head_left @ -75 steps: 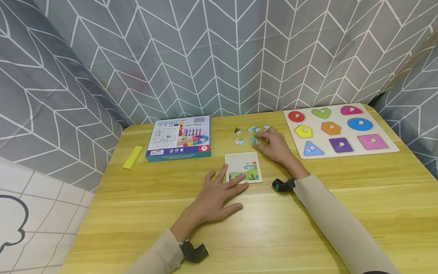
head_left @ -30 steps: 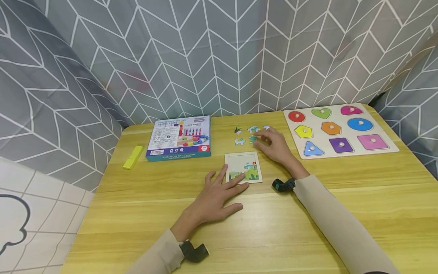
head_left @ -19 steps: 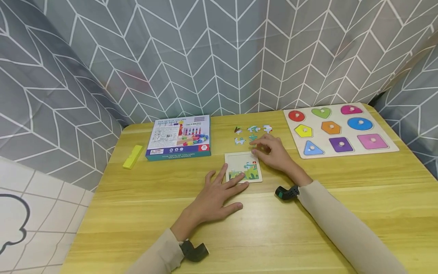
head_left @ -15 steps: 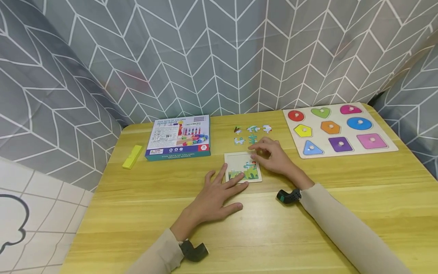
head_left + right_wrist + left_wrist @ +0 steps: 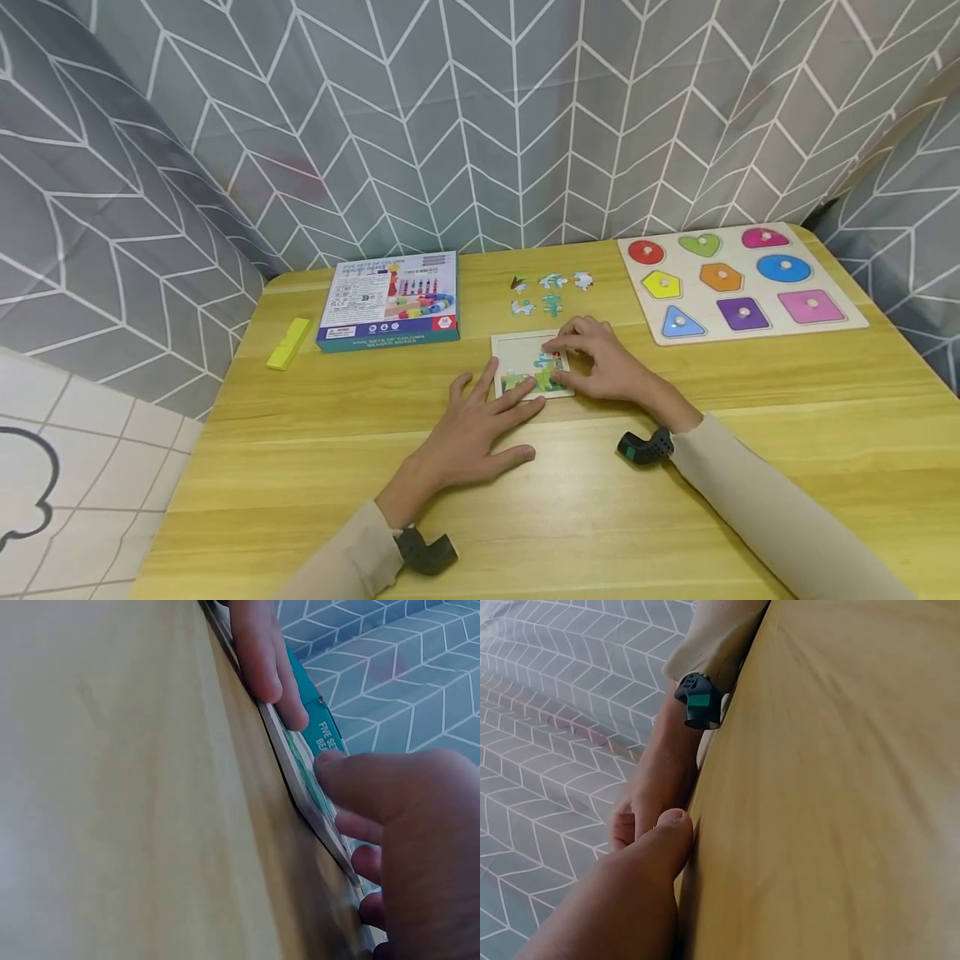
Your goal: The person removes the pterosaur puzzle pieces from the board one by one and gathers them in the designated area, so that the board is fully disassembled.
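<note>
Resting flat near the front of the wooden table, the left hand is spread wide, fingertips pinning the small square puzzle tray. Just beyond, a piece looks to be pressed into the tray's right side by the curled right hand. Roughly the lower half seems filled; five thin, knobby cardboard pieces are left loose further back, so it's probably about halfway done.

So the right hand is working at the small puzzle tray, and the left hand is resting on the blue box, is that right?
Not quite. The left hand lies flat with its fingertips on the puzzle tray, not on the blue box, which sits apart beyond it; the head view shows this. The right hand is at the tray, as you said.
</note>
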`<state>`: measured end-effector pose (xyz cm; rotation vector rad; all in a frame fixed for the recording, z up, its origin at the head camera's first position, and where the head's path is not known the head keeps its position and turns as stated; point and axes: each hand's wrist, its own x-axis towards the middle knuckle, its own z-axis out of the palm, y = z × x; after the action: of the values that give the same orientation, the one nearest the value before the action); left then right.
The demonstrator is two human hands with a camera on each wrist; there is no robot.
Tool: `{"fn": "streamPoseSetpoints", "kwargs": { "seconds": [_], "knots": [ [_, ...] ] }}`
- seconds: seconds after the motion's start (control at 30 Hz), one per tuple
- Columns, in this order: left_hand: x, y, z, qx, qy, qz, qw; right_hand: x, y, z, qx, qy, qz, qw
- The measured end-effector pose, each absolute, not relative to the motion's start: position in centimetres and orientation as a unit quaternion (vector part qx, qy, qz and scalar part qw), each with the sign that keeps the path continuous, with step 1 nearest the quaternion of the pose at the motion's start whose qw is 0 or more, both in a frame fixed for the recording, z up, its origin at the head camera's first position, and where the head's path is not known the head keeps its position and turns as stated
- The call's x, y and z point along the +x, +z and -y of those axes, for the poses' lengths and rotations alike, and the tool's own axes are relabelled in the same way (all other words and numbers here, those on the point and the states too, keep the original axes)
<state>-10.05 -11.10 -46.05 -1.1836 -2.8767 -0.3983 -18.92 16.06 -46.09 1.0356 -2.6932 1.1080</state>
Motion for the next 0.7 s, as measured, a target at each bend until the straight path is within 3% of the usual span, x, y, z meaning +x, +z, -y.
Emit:
{"fn": "streamPoseSetpoints", "kwargs": {
  "seconds": [0.7],
  "knots": [
    [-9.7, -45.9, 10.9, -0.397, -0.112, 0.911, 0.009, -17.6, -45.8, -16.5, 0.333, 0.349, 0.876, 0.014]
  ]
}}
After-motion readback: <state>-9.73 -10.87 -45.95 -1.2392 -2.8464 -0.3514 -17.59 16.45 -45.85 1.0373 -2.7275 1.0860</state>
